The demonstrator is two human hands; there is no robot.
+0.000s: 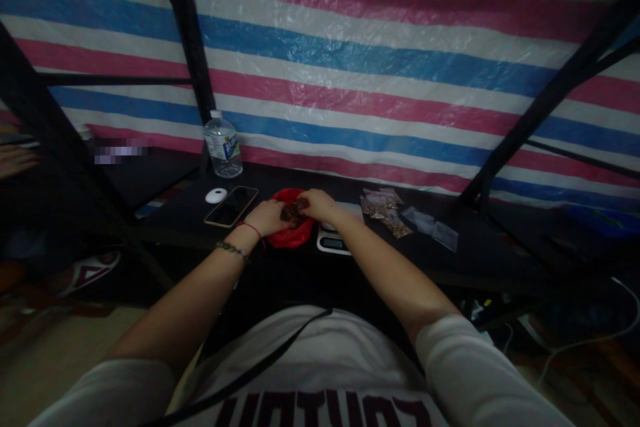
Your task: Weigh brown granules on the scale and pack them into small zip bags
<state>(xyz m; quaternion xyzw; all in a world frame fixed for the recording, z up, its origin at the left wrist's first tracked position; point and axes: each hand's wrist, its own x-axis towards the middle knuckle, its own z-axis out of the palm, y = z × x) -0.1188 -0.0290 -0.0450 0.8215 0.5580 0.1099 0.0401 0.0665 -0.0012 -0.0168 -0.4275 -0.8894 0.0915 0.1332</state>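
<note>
A red plastic bag (pixel 290 238) sits open at the table's front edge, with a clump of small brown dried pieces (pixel 293 213) inside. My left hand (pixel 270 217) reaches over the bag's left rim, its fingers curled against the pieces. From the right, my right hand (pixel 316 203) dips in with fingers bent down and closed on the same clump; the fingertips are partly hidden. Beside the bag, partly under my right forearm, is a white digital scale (pixel 334 244) with a small display. Small clear bags of brown pieces (pixel 383 207) lie right of the scale.
Flat clear bags (pixel 433 227) lie farther right. Left of the red bag are a phone (pixel 231 206), a white oval object (pixel 216 195) and a clear plastic bottle (pixel 223 147). Dark metal posts frame the table before a striped sheet (pixel 350 67). Another person's hand (pixel 17 161) shows far left.
</note>
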